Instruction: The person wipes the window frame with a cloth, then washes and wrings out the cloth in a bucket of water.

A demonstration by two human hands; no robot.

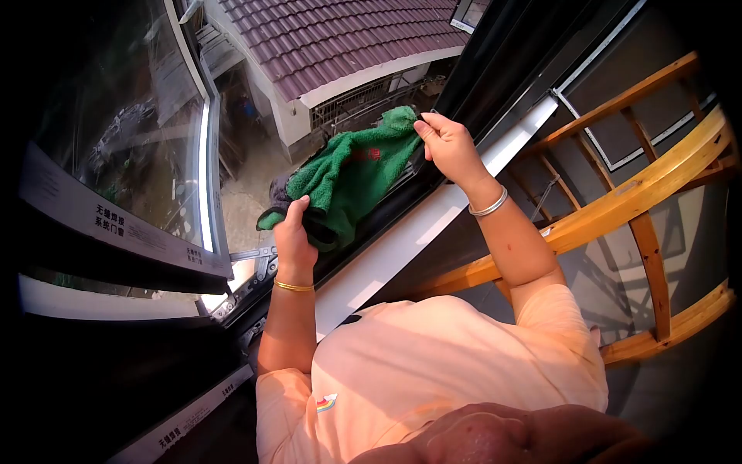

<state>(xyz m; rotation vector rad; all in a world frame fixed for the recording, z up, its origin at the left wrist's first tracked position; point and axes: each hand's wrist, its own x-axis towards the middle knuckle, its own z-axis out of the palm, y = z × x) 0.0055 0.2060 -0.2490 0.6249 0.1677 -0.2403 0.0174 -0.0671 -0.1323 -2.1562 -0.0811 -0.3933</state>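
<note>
A green cloth (352,174) with a fluffy surface, a darker grey side and small red lettering is stretched between my two hands. My left hand (292,236) grips its lower left end, thumb pressed on top. At the upper right corner my right hand (448,143) pinches the cloth between thumb and curled fingers. The cloth hangs in the window opening, over the dark window frame (363,240), with folds in its middle. Whether it touches the frame I cannot tell.
An opened window sash (207,178) stands at the left, its metal hinge (259,259) near my left wrist. A white sill strip (410,236) runs diagonally below my hands. A wooden ladder (618,209) stands close on the right. Outside, a tiled roof (348,39) lies below.
</note>
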